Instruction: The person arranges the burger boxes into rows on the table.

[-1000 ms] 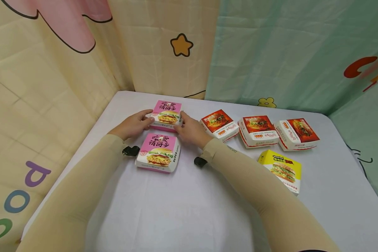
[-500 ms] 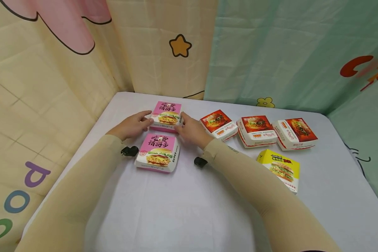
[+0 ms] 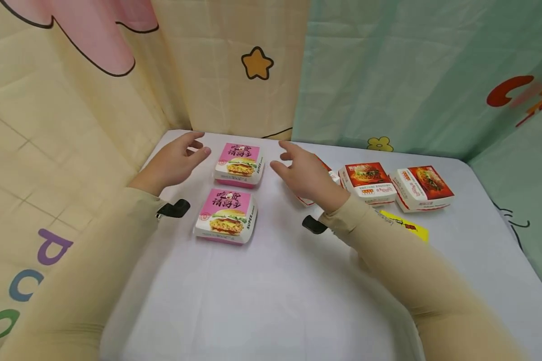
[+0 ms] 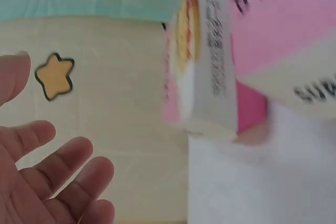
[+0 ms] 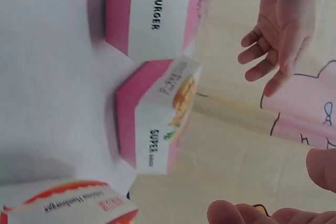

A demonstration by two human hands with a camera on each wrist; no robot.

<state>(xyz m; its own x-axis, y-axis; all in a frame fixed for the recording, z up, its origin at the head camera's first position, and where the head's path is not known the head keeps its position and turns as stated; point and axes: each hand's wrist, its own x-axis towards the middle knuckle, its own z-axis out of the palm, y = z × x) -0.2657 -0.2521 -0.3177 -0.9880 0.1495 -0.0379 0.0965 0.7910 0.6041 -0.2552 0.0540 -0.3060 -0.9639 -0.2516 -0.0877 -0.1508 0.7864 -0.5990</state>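
Holds the left hand (image 3: pixel 173 159) just to the left of the far pink burger box (image 3: pixel 238 164), apart from it, fingers loosely curved and separated, thumb away from them. Holds the right hand (image 3: pixel 301 173) just to the right of that same box, also apart from it, thumb and fingers parted and pointing toward it. Has the far pink burger box lying flat between both hands, near the back edge of the white table (image 3: pixel 253 301). Has the near pink burger box (image 3: pixel 226 216) directly in front; whether touching, cannot tell. Behind the right hand, has a mostly hidden red box (image 3: pixel 333 176); farther right, two more red boxes (image 3: pixel 369 181) close together, and a yellow box (image 3: pixel 406 225) partly covered by the right sleeve (image 3: pixel 375 245).
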